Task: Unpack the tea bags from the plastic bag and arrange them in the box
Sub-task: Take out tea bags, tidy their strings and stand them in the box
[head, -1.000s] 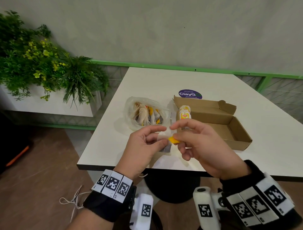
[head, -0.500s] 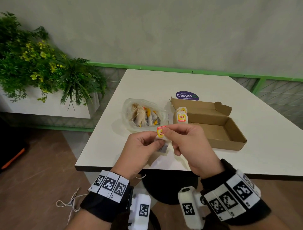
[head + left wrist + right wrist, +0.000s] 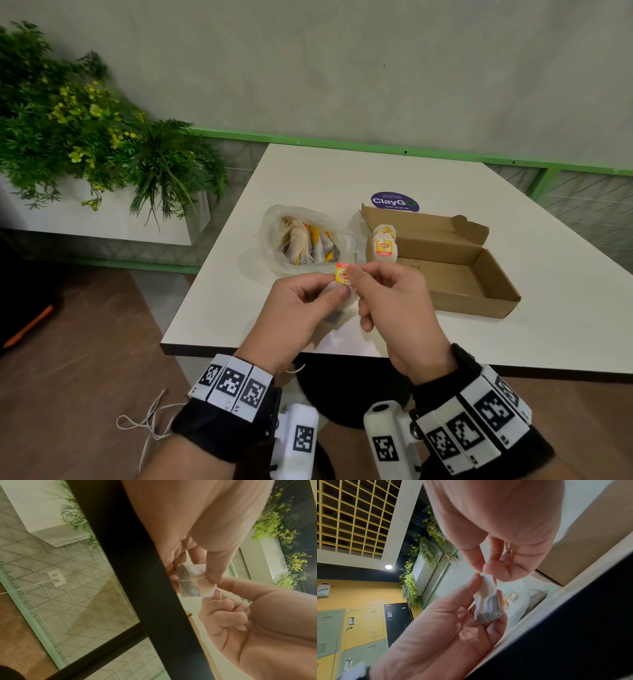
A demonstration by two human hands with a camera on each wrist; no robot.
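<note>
Held over the near edge of the white worktop (image 3: 445,178): one tea bag (image 3: 188,582), pinched at its pouch between thumb and fingers of the left hand (image 3: 294,315). Pinched in the right hand (image 3: 394,301), the yellow-and-red tag (image 3: 342,273), apparently joined by the string across the pouch. Behind, a clear plastic bag (image 3: 274,236) of more tea bags; just right, an open cardboard box (image 3: 479,274) with a few tea bags upright at its left end.

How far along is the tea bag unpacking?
Early. Done: a few tea bags stand at the box's left end. In hand: left hand holds one bag, right hand pinches its tag. Left: the pile in the plastic bag.
</note>
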